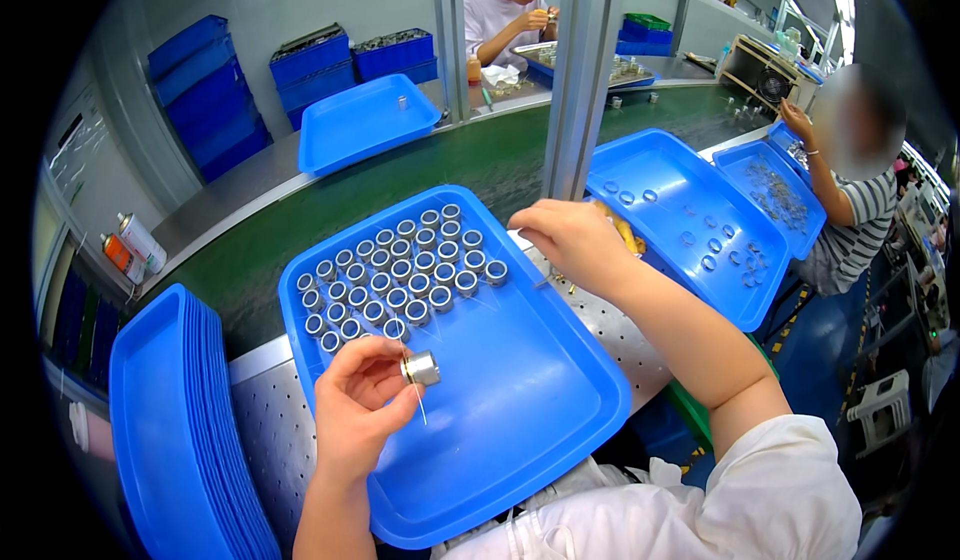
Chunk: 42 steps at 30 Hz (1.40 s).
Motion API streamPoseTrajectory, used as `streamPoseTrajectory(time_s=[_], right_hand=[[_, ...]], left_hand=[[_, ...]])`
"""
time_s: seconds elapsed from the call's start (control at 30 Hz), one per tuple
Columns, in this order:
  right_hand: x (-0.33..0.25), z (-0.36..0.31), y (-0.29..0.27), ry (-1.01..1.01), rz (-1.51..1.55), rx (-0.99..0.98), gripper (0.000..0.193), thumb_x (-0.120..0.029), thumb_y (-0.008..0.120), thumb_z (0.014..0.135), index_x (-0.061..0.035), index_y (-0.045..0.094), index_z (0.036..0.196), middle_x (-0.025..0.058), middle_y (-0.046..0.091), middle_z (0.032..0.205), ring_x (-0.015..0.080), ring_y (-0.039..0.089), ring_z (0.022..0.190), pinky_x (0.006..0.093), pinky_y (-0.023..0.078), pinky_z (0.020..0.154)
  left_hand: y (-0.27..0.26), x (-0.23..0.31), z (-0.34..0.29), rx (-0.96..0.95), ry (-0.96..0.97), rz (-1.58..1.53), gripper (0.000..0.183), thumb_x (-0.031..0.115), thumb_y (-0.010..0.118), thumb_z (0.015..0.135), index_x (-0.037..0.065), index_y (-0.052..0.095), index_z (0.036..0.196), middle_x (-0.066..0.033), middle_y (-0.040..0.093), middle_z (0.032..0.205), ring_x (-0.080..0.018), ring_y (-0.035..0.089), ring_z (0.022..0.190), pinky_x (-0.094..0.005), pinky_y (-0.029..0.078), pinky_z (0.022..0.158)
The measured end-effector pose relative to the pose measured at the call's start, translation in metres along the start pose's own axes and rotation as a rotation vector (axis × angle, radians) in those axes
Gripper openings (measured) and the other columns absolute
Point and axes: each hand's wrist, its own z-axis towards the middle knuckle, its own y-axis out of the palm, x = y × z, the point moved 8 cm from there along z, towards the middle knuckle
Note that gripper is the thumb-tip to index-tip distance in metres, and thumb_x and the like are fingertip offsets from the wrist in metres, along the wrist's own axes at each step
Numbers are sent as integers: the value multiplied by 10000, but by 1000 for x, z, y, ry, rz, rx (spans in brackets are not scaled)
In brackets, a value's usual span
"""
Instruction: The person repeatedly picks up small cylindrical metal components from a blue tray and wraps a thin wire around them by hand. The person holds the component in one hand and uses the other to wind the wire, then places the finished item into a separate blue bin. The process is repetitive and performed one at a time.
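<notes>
In my left hand (365,400) a short silver metal cylinder (421,368) is pinched between thumb and fingertips, above the blue tray (520,390). A thin pale strand (423,410) hangs beside the cylinder. Upright metal rings (398,270) stand in close rows over the far left part of this tray. Beyond the tray's right rim, my right hand (575,240) is closed with its fingertips together. Something small and white shows at those fingertips, too little of it to name. Yellowish items (625,230) lie partly hidden behind that hand.
Stacked blue trays (170,400) stand at the left. A green conveyor belt (245,290) runs behind, with another blue tray (365,125) across it. Right of a metal post (575,80) is a tray of loose rings (690,220). Two co-workers sit at the back and right.
</notes>
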Motion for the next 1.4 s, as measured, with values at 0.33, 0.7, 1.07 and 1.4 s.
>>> streamPoseTrajectory(time_s=[0.33, 0.7, 1.07, 1.4], right_hand=[[-8, 13, 10, 27, 78, -75, 99, -153, 633, 795, -87, 666, 860, 77, 656, 820, 263, 636, 724, 353, 506, 639], [-48, -31, 82, -223, -219, -498, 91, -151, 622, 735, -72, 608, 778, 62, 549, 804, 228, 569, 826, 354, 490, 652], [8, -25, -1, 26, -187, -143, 95, -96, 659, 735, -80, 612, 816, 79, 636, 746, 281, 632, 697, 368, 508, 622], [-58, -17, 25, 270, 642, -481, 242, -100, 622, 841, -42, 586, 1073, 90, 654, 898, 175, 637, 824, 308, 505, 760]], left_hand=[[-2, 3, 1, 35, 24, 1, 417, -124, 665, 677, -16, 533, 1058, -100, 562, 1022, -191, 606, 949, -324, 517, 851], [-4, 3, 6, 43, 39, -2, 420, -149, 644, 670, -19, 529, 1052, -112, 564, 1033, -198, 599, 963, -327, 515, 854], [-8, 8, 2, 63, 49, 17, 413, -144, 617, 673, -26, 527, 1058, -114, 563, 1016, -194, 598, 946, -316, 517, 833], [12, 13, -1, -87, 136, 42, 422, -136, 685, 684, -33, 545, 1068, -116, 559, 1057, -200, 605, 962, -327, 515, 874]])
